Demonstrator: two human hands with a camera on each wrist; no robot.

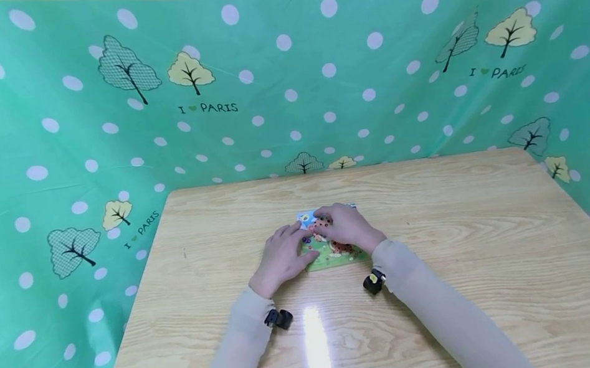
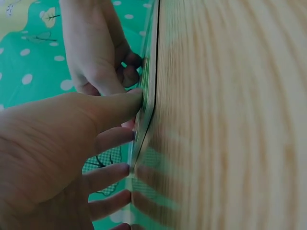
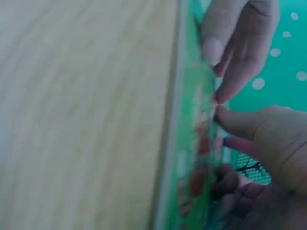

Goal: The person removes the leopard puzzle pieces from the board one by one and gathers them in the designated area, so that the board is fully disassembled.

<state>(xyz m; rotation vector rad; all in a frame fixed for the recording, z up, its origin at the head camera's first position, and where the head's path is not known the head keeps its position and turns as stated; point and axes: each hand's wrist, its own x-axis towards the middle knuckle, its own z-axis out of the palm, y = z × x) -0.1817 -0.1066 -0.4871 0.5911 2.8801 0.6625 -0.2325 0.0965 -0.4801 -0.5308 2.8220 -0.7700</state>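
Observation:
A thin picture board (image 1: 334,261) lies on the table, printed green and blue with reddish spotted shapes. My right hand (image 1: 350,225) reaches over its upper right part, thumb and index finger pinching a spotted puzzle piece (image 1: 321,224) at its surface; the other fingers curl beneath the palm in the right wrist view. At the board's left side, my left hand (image 1: 284,254) has its fingers extended and spread, with the thumb over the lower left of the picture. The left thumb (image 2: 127,101) touches the board in the left wrist view. Both hands cover parts of the picture.
The wooden table (image 1: 479,246) reaches out on every side of the board. A green dotted cloth (image 1: 281,85) with printed trees hangs behind and beside it. Small black cameras sit on the left wrist (image 1: 279,319) and the right wrist (image 1: 374,281).

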